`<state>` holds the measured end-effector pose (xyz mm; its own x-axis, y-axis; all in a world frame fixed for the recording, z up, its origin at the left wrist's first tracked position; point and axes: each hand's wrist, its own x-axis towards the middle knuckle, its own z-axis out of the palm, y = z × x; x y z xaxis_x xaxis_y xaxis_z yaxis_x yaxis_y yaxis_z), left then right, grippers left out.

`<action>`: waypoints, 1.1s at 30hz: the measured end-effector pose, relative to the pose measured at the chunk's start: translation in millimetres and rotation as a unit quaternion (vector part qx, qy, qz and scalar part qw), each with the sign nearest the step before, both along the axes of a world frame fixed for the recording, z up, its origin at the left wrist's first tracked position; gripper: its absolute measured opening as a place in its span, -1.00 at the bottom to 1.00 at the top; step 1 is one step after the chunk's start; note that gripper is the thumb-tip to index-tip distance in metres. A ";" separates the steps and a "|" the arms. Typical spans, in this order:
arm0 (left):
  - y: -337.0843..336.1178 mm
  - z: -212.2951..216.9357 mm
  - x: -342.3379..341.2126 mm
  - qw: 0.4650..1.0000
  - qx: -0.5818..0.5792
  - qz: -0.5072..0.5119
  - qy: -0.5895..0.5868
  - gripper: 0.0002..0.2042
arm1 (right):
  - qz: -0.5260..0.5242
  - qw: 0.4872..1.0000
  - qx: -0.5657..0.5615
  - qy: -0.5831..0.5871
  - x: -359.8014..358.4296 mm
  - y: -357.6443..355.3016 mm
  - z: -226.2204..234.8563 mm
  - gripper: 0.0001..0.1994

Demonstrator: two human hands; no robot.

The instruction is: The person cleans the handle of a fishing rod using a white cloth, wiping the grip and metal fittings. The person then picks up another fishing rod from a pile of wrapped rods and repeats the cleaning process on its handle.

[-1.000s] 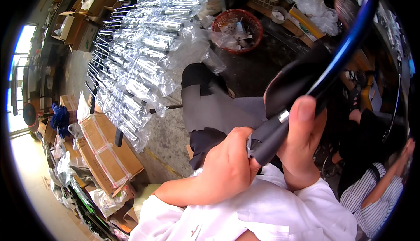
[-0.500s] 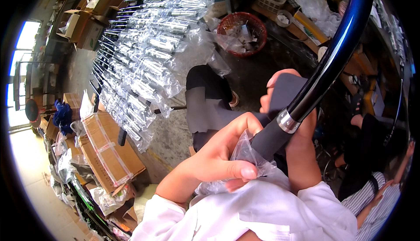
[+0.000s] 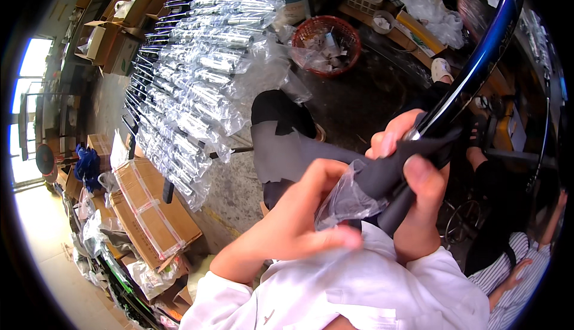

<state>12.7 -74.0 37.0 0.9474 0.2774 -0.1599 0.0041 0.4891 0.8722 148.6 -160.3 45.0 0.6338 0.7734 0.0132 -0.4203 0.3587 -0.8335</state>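
Observation:
A glossy blue-black rod [image 3: 472,84] slants from the upper right down to my lap. Around its lower end is a dark grey soft cover [image 3: 382,177], with a clear plastic bag [image 3: 347,198] over the tip. My right hand [image 3: 421,183] closes around the cover and rod, thumb pressed on top. Only a sliver of the rod's silver ring shows. My left hand [image 3: 293,216] is at the bagged end, its fingers curled behind the plastic and partly hidden. Its thumb is stretched away and blurred.
Several rods in clear plastic [image 3: 203,67] lie side by side on a rack at the left. Beyond my knee stands a red basket [image 3: 356,46] of scraps. Taped cardboard boxes [image 3: 152,210] are at lower left. Another person's striped sleeve [image 3: 508,276] shows at lower right.
The grey flap that stood beside the rod now lies folded over it, mostly covering the silver ring. My right thumb has come onto it. My left thumb has moved off the bag.

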 end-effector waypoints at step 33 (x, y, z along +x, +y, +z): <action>-5.2 6.2 -12.4 0.954 0.298 -0.002 0.024 -0.60 | -0.130 0.965 -0.065 0.219 33.3 -8.8 -24.7 -0.69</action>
<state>0.3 -79.2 43.2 0.9440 0.3294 -0.0181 0.0516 -0.0933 0.9943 181.8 -169.1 20.3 0.7290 0.5644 -0.3872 -0.6529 0.4036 -0.6410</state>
